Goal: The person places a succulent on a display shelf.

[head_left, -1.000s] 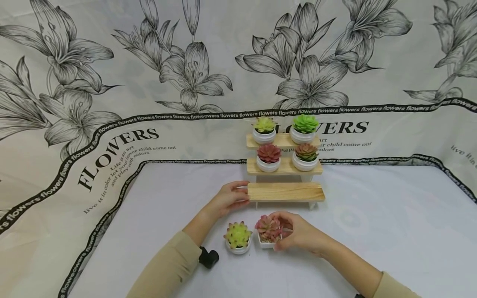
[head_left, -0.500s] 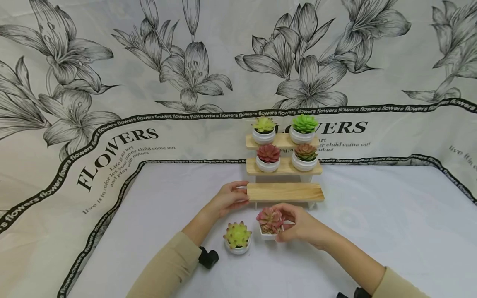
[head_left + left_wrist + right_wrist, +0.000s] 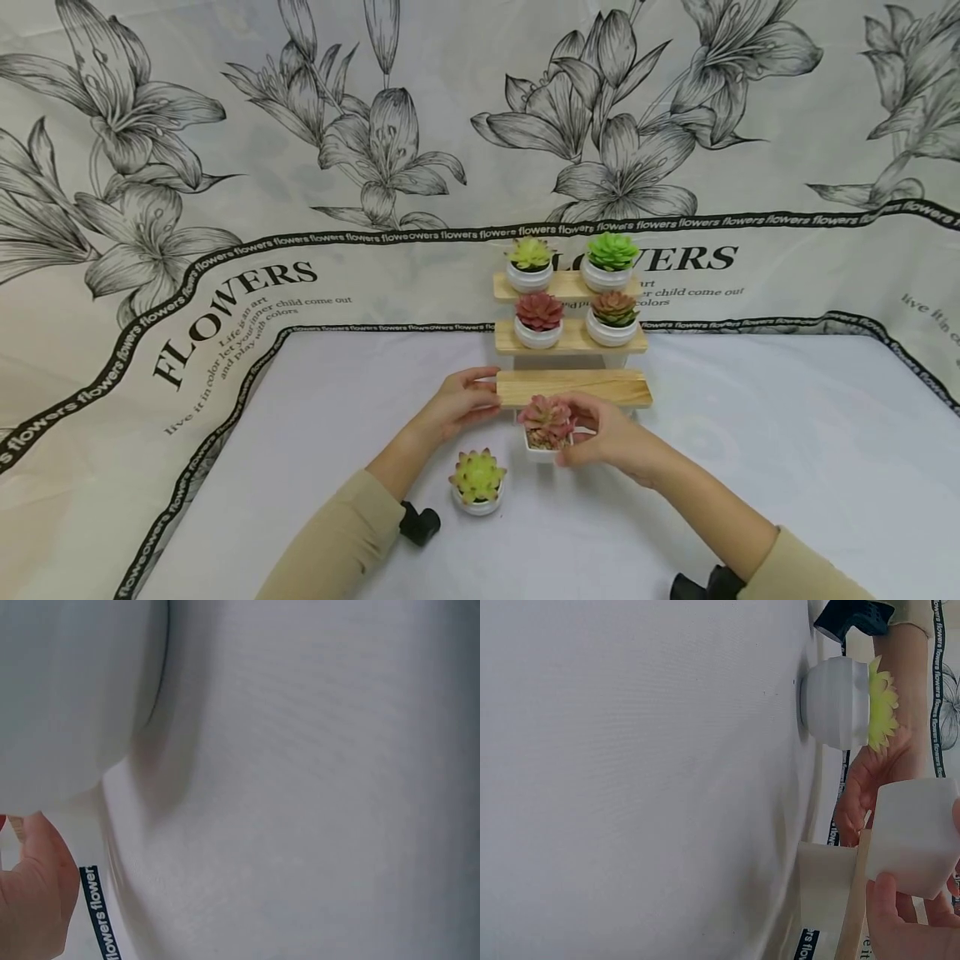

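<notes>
My right hand (image 3: 611,437) pinches a pink succulent (image 3: 546,419) by its squarish white pot (image 3: 915,829), thumb on the near side. The pot is raised off the table, just in front of the bottom wooden shelf (image 3: 577,382) of a three-tier stand, overlapping its front edge in the head view. My left hand (image 3: 459,402) grips the left end of that shelf. Close by the left forearm, a yellow-green succulent (image 3: 478,477) in a round white pot stands upright on the table; the pot (image 3: 67,690) looms large in the left wrist view.
On the top tier stand a yellow succulent (image 3: 529,254) and a bright green one (image 3: 611,252). The middle tier bears a dark red succulent (image 3: 540,312) and a green-red one (image 3: 614,308). Behind hangs a flower-printed cloth (image 3: 420,283). White cloth covers the table (image 3: 765,450).
My right hand has lifted the pink succulent from beside the yellow-green one and carried it away from me to the bottom shelf's front edge. The left hand stays in place.
</notes>
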Available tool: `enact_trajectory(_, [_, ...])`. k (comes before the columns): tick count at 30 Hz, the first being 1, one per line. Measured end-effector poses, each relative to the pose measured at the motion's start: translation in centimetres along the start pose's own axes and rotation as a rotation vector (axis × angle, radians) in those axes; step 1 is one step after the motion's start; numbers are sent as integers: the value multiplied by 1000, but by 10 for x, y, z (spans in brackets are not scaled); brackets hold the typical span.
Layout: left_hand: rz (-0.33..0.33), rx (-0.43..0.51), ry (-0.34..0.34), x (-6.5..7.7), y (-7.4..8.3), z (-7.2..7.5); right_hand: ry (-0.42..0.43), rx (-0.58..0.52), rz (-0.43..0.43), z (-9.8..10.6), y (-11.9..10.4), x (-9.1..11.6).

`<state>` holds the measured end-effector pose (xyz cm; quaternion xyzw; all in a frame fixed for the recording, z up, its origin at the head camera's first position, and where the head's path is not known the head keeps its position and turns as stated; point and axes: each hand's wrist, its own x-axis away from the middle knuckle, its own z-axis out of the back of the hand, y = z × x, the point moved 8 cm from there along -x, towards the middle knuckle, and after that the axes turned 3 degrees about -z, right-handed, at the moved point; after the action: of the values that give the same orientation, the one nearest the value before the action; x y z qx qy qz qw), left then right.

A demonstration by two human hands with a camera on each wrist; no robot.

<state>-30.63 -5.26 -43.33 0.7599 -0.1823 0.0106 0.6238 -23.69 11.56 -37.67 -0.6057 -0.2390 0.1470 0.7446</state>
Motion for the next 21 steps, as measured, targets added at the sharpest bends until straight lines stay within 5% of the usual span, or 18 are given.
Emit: enact_trajectory(21, [16, 8, -4, -1, -1, 1, 51, -47, 40, 17, -10, -18])
